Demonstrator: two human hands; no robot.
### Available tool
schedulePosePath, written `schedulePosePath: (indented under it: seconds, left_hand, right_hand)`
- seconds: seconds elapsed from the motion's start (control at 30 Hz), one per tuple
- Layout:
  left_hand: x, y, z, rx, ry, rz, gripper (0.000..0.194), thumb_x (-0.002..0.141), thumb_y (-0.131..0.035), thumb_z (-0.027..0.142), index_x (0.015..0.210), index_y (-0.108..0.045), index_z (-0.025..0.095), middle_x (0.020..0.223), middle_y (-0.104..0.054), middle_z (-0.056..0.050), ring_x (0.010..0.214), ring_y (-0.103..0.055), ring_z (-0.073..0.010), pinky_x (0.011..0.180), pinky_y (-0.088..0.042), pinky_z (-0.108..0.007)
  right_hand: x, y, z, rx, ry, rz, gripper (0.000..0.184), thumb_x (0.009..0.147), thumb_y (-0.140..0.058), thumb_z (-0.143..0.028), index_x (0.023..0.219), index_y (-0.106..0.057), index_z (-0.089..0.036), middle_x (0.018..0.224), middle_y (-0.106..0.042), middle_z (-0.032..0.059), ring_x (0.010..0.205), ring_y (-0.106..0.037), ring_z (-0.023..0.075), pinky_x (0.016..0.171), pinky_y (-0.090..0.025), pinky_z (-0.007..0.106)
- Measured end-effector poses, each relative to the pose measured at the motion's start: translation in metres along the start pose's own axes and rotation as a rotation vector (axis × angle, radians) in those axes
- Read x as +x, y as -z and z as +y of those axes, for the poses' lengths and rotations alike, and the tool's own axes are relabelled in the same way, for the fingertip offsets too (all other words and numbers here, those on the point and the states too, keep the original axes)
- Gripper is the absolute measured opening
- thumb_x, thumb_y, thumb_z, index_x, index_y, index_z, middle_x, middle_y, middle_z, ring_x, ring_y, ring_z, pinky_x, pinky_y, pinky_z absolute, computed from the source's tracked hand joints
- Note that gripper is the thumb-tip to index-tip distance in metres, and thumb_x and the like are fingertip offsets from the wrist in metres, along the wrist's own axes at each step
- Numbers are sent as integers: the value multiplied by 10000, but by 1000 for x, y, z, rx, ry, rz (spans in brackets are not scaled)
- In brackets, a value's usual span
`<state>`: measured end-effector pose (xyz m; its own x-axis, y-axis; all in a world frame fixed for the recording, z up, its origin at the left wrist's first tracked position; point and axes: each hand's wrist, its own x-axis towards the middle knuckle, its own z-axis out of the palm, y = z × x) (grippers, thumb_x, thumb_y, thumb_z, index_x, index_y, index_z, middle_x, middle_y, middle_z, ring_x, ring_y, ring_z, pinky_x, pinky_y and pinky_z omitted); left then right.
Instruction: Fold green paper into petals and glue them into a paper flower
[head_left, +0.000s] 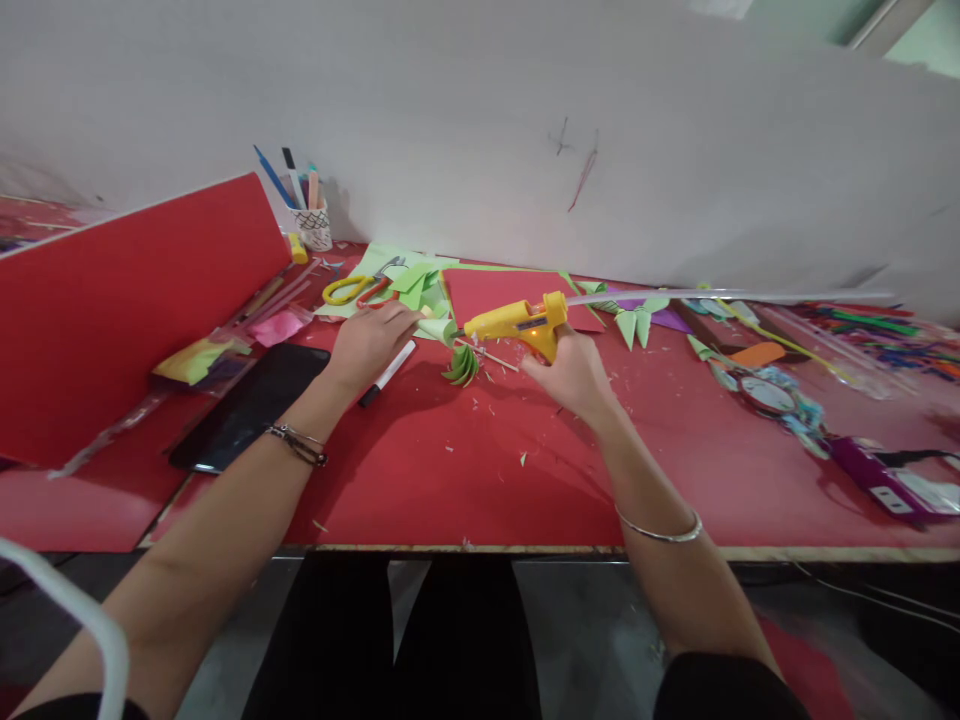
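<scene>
My right hand (576, 372) is closed round the handle of a yellow hot glue gun (510, 320), a long clear glue stick (720, 297) jutting from its back. The gun's nozzle points left, at or very near a pale green paper piece (439, 329). My left hand (373, 345) pinches that paper; its fingertips are partly hidden. Just below the nozzle, a curled dark green paper piece (462, 367) rests on the red tabletop (480, 470). Beside it lies a thin stick (491, 356). A black-capped white marker (388, 374) lies under my left hand.
A dark phone or tablet (251, 408) and an upright red board (142, 300) are at left. Scissors (349, 290), a pen cup (311, 228) and green paper (412, 285) sit toward the wall. At right are paper leaves (636, 324), a purple box (885, 478) and several coloured strips (877, 340).
</scene>
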<state>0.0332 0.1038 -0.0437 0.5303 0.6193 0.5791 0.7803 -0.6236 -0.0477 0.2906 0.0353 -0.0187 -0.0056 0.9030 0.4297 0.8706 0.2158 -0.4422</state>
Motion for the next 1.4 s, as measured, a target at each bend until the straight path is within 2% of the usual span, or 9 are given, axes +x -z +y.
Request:
schedulePosePath:
  seconds: [0.3, 0.43, 0.77, 1.0, 1.1, 1.27, 1.4]
  left_hand:
    - [1, -4, -1, -68, -54, -39, 321, 904, -316, 265, 1004, -588, 127, 940, -639, -111, 837, -604, -212, 682, -458, -300]
    - [0, -6, -1, -80, -71, -92, 308, 895, -323, 254, 1020, -574, 126, 974, -630, -111, 862, -595, -209, 711, -456, -297]
    - [-1, -9, -1, -232, -41, -157, 303, 901, -314, 294, 939, -577, 148, 926, -614, -88, 829, -573, -182, 687, -436, -267]
    - [-2, -15, -6, -298, -69, -185, 268, 893, -336, 285, 938, -566, 155, 890, -592, -76, 832, -554, -177, 686, -418, -259]
    - [-1, -13, -5, -329, -78, -199, 253, 894, -335, 281, 870, -556, 161, 836, -575, -63, 793, -542, -166, 668, -406, -253]
    - [2, -8, -1, -405, -64, -162, 268, 894, -343, 293, 714, -499, 169, 702, -519, -36, 686, -498, -150, 613, -384, -249]
    - [2, -7, 0, -466, -64, -156, 267, 891, -347, 289, 717, -506, 163, 693, -513, -30, 674, -486, -145, 614, -384, -246]
  right_hand:
    - [1, -2, 0, -54, -5, 22, 367, 663, -492, -252, 1014, -543, -161, 530, -421, -22, 444, -385, 120, 449, -291, 267]
    - [1, -2, 1, -29, -10, 36, 323, 659, -493, -234, 970, -549, -174, 511, -406, -33, 424, -357, 107, 443, -288, 265]
    - [2, -2, 2, -15, -9, 88, 346, 648, -500, -234, 986, -553, -183, 528, -451, -22, 448, -405, 123, 464, -314, 271]
    - [2, -1, 0, 8, -23, 60, 350, 654, -492, -236, 993, -551, -177, 539, -460, -18, 456, -410, 127, 470, -328, 276]
    - [1, -2, 0, 22, -33, 63, 333, 656, -494, -233, 979, -556, -178, 545, -471, -15, 473, -438, 137, 478, -345, 283]
    - [0, -1, -2, 129, -49, 140, 239, 678, -541, -333, 873, -575, -198, 561, -514, -10, 475, -470, 131, 491, -388, 285]
    - [0, 0, -4, 173, -97, 200, 248, 665, -570, -412, 792, -568, -199, 538, -516, -12, 468, -473, 128, 473, -387, 281]
